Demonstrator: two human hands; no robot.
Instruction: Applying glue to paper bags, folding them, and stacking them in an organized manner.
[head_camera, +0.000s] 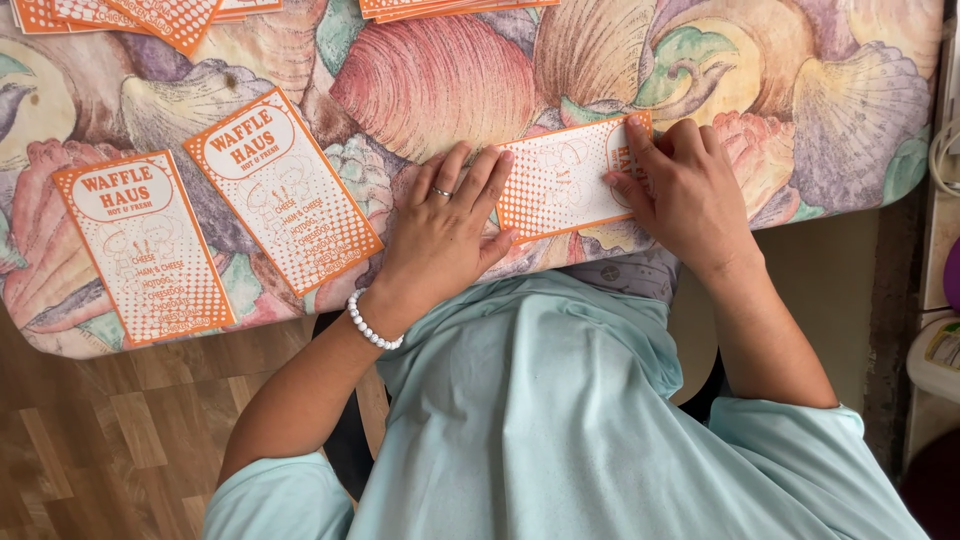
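An orange card (560, 180) at frame centre is pressed flat on the tablecloth (430, 80) by the left hand (445, 235), fingers spread, and the right hand (680, 190), fingers together; creasing seems underway, and firm, even pressure is called for.

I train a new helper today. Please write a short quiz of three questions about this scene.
1. True or false: both hands touch the same orange and white paper sheet.
2. Which hand wears a ring and a white bead bracelet?
3. How many separate sheets lie flat to the left of the left hand?

Key: 1 true. 2 the left hand; the right hand is bare. 3 two.
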